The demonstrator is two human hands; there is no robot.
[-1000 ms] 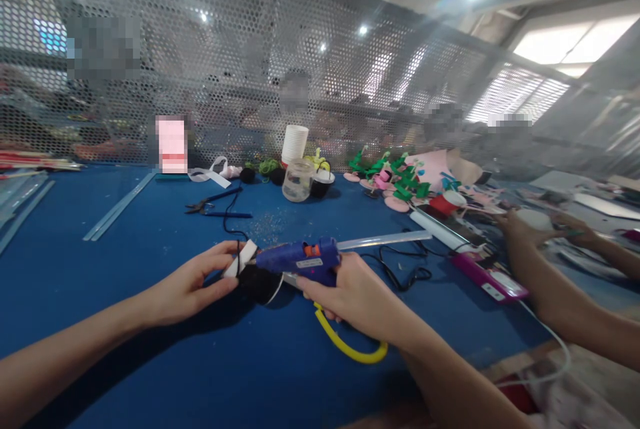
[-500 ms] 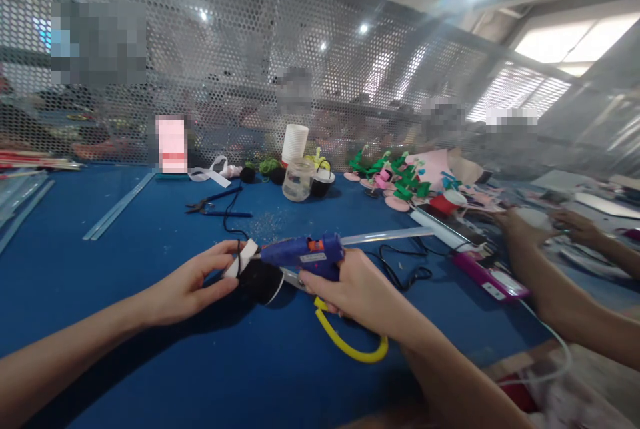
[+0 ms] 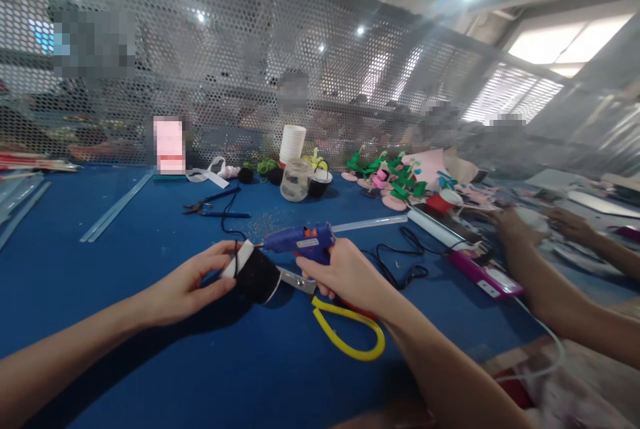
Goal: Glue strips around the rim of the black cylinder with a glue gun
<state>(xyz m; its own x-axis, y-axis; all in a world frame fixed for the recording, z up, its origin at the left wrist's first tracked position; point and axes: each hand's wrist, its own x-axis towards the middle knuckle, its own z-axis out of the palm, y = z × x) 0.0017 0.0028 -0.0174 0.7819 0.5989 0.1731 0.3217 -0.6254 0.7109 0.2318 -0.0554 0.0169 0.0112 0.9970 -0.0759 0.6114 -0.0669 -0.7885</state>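
My left hand (image 3: pixel 197 282) pinches the white end of a small paper cup (image 3: pixel 257 276), which lies tilted on its side. Black cord covers the cup's middle, and a loose strand runs up from it past my fingers. My right hand (image 3: pixel 345 272) is wrapped round the handle of a blue glue gun (image 3: pixel 300 241), with a clear glue stick (image 3: pixel 370 222) poking out of its back. The gun's nozzle is at the cup's upper edge; contact is hard to make out. Under my right hand lie scissors (image 3: pixel 350 349) with yellow-lined handles, their blades partly behind the cup.
Blue-handled pliers (image 3: pixel 215 206) lie beyond my left hand. Behind are a clear jar (image 3: pixel 296 180), stacked paper cups (image 3: pixel 293 144) and green-leaved craft pieces (image 3: pixel 400 179). A purple power strip (image 3: pixel 485 276) and another person's arms (image 3: pixel 545 282) are at right.
The glue gun has shifted slightly up and left, its nozzle now at the cup's upper edge. More of the cup's black side and the scissors shows. My left hand keeps its hold.
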